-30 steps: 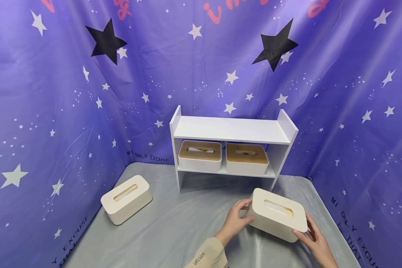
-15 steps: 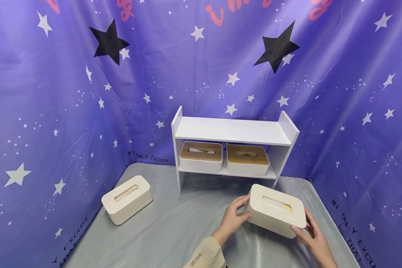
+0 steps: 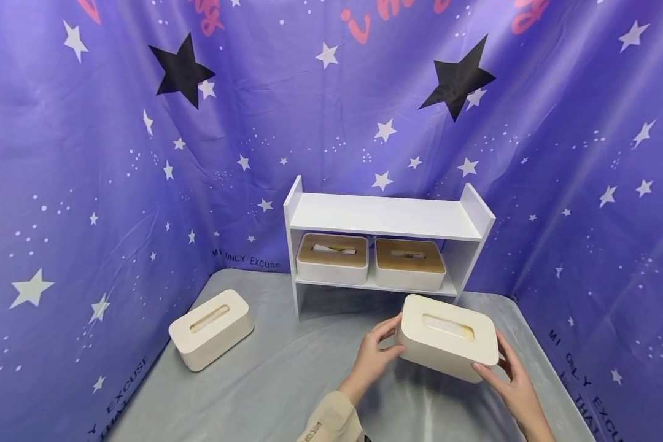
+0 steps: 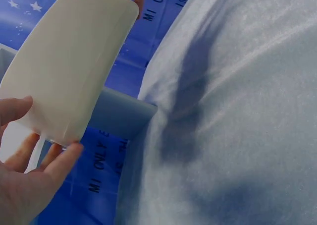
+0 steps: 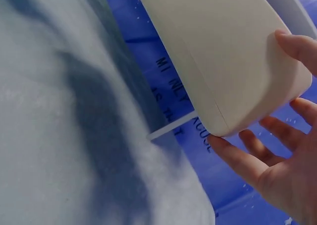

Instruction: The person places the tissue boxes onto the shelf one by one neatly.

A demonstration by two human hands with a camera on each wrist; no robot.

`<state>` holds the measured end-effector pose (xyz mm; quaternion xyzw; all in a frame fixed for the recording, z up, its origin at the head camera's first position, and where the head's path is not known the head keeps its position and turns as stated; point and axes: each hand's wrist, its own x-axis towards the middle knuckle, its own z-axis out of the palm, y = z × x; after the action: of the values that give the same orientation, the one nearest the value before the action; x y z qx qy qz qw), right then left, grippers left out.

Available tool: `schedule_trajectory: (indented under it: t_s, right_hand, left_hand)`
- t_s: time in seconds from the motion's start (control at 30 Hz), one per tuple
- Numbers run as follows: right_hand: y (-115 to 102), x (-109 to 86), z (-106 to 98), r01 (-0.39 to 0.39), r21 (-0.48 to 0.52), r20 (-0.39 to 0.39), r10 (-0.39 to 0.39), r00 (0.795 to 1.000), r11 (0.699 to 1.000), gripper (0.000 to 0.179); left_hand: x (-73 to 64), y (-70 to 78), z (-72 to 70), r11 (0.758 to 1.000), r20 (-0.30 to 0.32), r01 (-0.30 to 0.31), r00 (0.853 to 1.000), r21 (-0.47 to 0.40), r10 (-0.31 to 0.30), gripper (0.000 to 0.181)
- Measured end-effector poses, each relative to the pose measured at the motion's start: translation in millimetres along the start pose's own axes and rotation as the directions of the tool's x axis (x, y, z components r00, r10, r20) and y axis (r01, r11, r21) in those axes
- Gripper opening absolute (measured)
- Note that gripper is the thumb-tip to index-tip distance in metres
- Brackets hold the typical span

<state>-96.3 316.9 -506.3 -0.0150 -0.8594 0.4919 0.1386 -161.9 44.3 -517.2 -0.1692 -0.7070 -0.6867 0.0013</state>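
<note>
A cream tissue box [image 3: 439, 356] with an oval slot in its lid is held above the cloth by both hands, tilted so its lid faces up. My left hand [image 3: 367, 359] grips its left end, thumb on the front wall and fingertips at the end and underside, as the left wrist view shows the hand [image 4: 34, 180]. At the other end my right hand [image 3: 514, 383] holds it the same way; in the right wrist view that hand's thumb [image 5: 297, 46] lies on the wall. Shadows of the box fall on the grey cloth [image 4: 237, 111].
A white two-tier shelf [image 3: 383, 215] stands behind the held box. On its lower board sit two white tissue boxes with wooden lids, one left [image 3: 331, 270] and one right [image 3: 410, 276]. Another cream tissue box [image 3: 212, 331] rests at the left. Purple starry curtains [image 3: 331, 110] surround the table.
Both hands have lifted the cream tissue box and moved it up and slightly left, nearer the shelf. The other boxes have stayed put; the head view has shifted slightly.
</note>
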Motion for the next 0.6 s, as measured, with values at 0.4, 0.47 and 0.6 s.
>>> schedule_trajectory:
  t_s: [0.4,0.47,0.6]
  right_hand:
    - [-19.0,7.6,2.8,0.126,0.003,-0.028,-0.126,0.992,0.992,0.086]
    - [-21.6,8.3,3.2,0.149,0.006,-0.031,-0.148,0.988,0.989,0.085]
    - [-26.7,9.3,5.2,0.195,0.021,-0.042,-0.194,0.980,0.981,0.084]
  left_hand:
    - [3.6,8.2,-13.0,0.996,-0.057,-0.076,0.996,-0.035,0.074,0.061]
    - [4.0,9.1,-16.2,0.995,-0.056,-0.090,0.995,-0.031,0.088,0.061]
    - [5.5,10.1,-22.4,0.993,-0.053,-0.115,0.992,-0.025,0.114,0.060]
